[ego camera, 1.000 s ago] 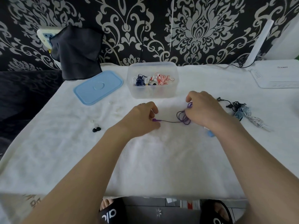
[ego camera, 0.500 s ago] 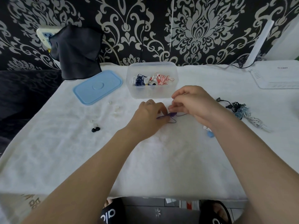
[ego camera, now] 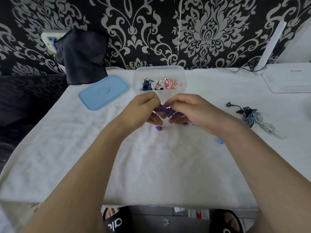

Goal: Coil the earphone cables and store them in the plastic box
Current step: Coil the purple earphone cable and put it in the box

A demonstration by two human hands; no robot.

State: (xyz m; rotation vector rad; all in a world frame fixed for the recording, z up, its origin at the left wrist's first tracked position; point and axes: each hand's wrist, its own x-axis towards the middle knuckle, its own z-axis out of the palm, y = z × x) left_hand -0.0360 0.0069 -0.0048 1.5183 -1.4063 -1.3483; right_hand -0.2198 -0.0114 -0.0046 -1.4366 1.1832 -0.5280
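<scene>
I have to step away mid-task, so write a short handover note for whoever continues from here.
Left hand and right hand both pinch the purple earphone cable, partly bundled, above the white towel.
Done: blue, white and red coils lie in the clear plastic box; its blue lid is off.
Left: finish the purple coil, box it, then the tangled black, blue and white cables to the right.
</scene>
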